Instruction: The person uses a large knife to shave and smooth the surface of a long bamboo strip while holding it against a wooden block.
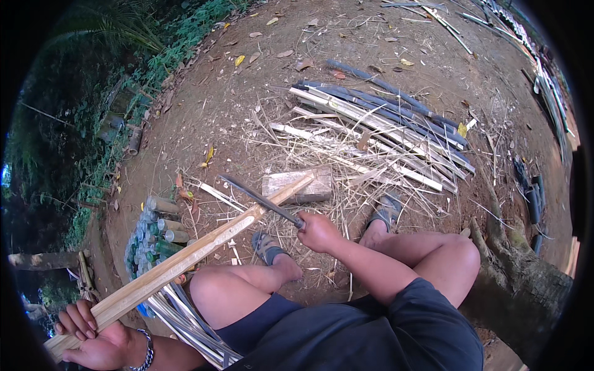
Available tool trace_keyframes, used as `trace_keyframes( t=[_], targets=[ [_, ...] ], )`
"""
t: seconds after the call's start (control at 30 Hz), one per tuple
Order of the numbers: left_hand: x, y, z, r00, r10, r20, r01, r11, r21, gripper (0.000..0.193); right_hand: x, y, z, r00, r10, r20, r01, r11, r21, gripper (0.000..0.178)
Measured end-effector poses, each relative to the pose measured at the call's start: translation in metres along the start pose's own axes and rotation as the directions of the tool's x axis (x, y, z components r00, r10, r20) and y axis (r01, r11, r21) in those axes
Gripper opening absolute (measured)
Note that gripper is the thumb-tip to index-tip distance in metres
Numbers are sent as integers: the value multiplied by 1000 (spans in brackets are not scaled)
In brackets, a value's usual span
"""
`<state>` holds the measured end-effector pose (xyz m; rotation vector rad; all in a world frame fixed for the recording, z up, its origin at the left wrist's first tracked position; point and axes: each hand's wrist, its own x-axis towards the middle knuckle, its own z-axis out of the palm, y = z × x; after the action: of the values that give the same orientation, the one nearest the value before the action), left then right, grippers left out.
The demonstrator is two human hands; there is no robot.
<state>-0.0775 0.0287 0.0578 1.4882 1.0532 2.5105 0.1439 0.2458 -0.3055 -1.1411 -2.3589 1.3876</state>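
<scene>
A long split bamboo strip (pixel 179 263) runs slantwise from the lower left up to a small wooden block (pixel 312 190) on the ground, its far end resting on the block's top. My left hand (pixel 102 343) is closed around the strip's near end, with a chain bracelet at the wrist. In my right fist (pixel 318 233) is the handle of a long, dark-bladed knife (pixel 244 189). The blade lies crosswise over the strip, just short of the block; whether its edge touches the wood I cannot tell. The strip's surface is pale and shows node ridges.
Split bamboo strips and dark poles (pixel 396 127) lie in a pile beyond the block, amid shavings. Cut bamboo tubes (pixel 161 229) are stacked at the left, near a bundle of strips (pixel 192 331). A tree trunk (pixel 513 284) stands at the right. My sandalled feet flank the work.
</scene>
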Motion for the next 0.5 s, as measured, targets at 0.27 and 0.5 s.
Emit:
trace_keyframes(
  t=[0.27,0.5],
  targets=[
    [12,-5,-9,996,-35,81,36,999,-14,77,27,115,17,897,439,-45,-436,898,62,30],
    [0,1,-7,999,26,29,-25,999,-48,66,25,162,16,869,493,37,-489,869,-75,29]
  ],
)
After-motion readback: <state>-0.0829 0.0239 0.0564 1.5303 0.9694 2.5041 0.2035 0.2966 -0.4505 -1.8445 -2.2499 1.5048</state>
